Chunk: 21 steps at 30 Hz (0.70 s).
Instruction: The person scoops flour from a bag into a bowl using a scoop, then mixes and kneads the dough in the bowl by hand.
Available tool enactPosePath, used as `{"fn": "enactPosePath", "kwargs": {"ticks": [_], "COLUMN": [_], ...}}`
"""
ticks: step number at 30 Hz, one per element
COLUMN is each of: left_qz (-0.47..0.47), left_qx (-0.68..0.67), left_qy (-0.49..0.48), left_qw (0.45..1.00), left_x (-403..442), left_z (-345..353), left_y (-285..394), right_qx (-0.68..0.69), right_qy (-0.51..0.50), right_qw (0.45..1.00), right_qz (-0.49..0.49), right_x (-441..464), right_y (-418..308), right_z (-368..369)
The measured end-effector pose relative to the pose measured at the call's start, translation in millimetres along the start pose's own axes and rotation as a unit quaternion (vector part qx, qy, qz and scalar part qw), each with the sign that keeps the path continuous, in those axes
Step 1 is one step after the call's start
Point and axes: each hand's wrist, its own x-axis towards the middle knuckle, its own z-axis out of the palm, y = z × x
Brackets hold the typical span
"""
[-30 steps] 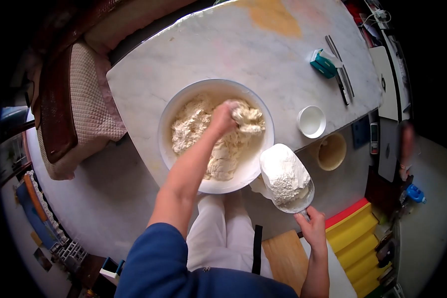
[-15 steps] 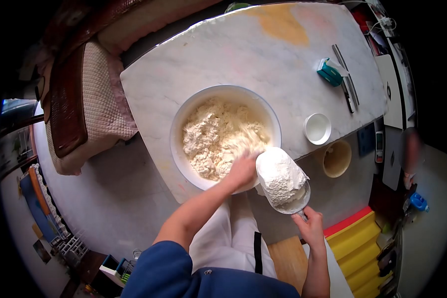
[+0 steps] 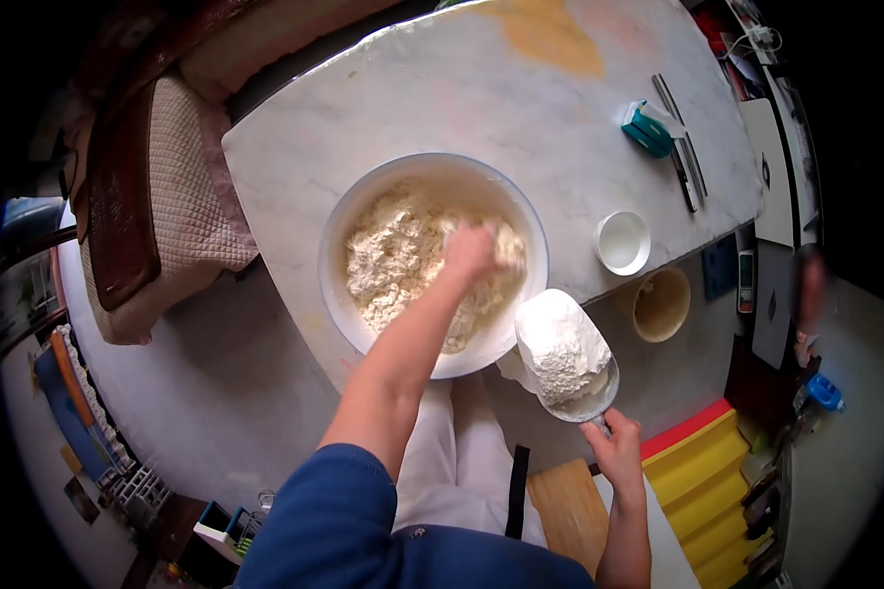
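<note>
Dough (image 3: 393,257) in big bowl (image 3: 430,168) on table (image 3: 413,110), near its edge — lumpy w/ loose bits. L hand (image 3: 472,251) down in dough, R half of bowl; blurred, can't tell if fingers spread or closed. R hand (image 3: 618,444) wrapped around handle of scoop (image 3: 593,401), heaped w/ flour (image 3: 562,339), front end by bowl rim — contact unclear. Small white cup (image 3: 623,243) nearby on table.

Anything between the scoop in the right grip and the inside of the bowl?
Only the near right rim of the bowl; the tip of the scoop overlaps it in view, contact unclear. Inside, the left grip, blurred, is at the dough and occupies part of that space.
</note>
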Motion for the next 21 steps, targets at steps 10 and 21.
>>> {"fn": "enactPosePath", "kwargs": {"ticks": [10,21], "left_qz": [0.036,0.113], "left_qx": [0.028,0.117], "left_qy": [-0.023,0.088], "left_qw": [0.999,0.983], "left_x": [-124.1,-14.1], "left_z": [-12.4,-30.9], "left_y": [-45.3,-60.1], "right_qx": [0.005,0.001], "right_qy": [-0.022,-0.021], "right_qw": [0.999,0.999], "right_qz": [-0.044,-0.029], "right_x": [5.8,16.9], "right_y": [-19.5,-27.3], "right_z": [-3.9,6.4]}}
